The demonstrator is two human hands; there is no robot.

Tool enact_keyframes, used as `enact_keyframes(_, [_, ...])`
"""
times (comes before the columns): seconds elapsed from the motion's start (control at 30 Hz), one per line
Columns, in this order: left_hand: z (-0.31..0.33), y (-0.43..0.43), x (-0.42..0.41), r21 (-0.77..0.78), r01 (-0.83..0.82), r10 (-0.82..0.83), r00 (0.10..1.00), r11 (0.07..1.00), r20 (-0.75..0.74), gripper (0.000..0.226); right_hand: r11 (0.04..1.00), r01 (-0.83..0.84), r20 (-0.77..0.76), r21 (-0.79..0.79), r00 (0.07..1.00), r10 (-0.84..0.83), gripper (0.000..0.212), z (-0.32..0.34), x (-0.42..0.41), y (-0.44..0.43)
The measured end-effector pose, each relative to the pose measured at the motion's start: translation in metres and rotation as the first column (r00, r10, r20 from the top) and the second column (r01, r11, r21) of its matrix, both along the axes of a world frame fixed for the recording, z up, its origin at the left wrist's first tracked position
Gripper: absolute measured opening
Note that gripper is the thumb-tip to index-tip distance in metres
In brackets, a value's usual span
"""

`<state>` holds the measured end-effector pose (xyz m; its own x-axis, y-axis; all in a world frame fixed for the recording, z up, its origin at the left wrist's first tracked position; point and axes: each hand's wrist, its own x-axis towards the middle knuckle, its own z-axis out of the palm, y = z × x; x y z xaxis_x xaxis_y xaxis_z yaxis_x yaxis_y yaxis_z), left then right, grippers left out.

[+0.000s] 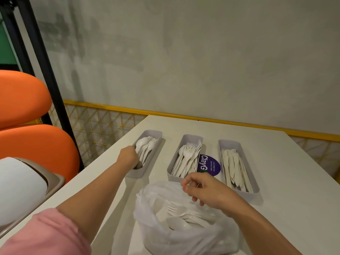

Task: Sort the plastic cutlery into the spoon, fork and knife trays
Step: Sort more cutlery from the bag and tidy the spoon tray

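Three grey trays stand in a row on the white table (276, 162). The left spoon tray (153, 133) holds white spoons (145, 144). The middle fork tray (193, 137) holds forks (191, 153) and at least one spoon. The right knife tray (228, 143) holds knives (233, 166). My left hand (127, 156) reaches into the spoon tray's near end, fingers hidden among the handles. My right hand (202, 188) hovers over the clear plastic bag (184, 236), fingers loosely curled with nothing seen in them. Inside the bag lies mixed white cutlery (184, 212).
A purple round sticker (209, 166) lies on the table between the fork and knife trays. A bin with a white swing lid (20, 184) stands beside the table's left edge. Orange seats (27, 100) and a black post (47, 70) are at the left. A yellow rail (165, 112) runs behind.
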<state>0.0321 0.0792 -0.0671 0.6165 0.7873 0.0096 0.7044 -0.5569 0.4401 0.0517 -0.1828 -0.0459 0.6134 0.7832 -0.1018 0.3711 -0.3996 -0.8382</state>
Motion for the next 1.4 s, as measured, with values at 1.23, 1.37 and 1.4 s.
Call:
enact_keyframes(1.23, [0.005,-0.107,-0.068,-0.33,0.729,-0.8,0.537,0.599,-0.268,0.097,0.808,-0.164,0.237,-0.566,0.906,0.35,0.017,-0.019,-0.011,-0.011])
enact_keyframes(1.37, [0.003,-0.105,-0.067,-0.335,0.724,-0.798,0.554,0.603,-0.237,0.097,0.82,-0.18,0.208,-0.544,0.917,0.339,0.01,-0.016,-0.012,-0.015])
enact_keyframes(1.4, [0.003,-0.105,-0.067,-0.337,0.723,-0.798,0.557,0.603,-0.232,0.097,0.829,-0.19,0.177,-0.526,0.929,0.325,0.01,-0.016,-0.011,-0.016])
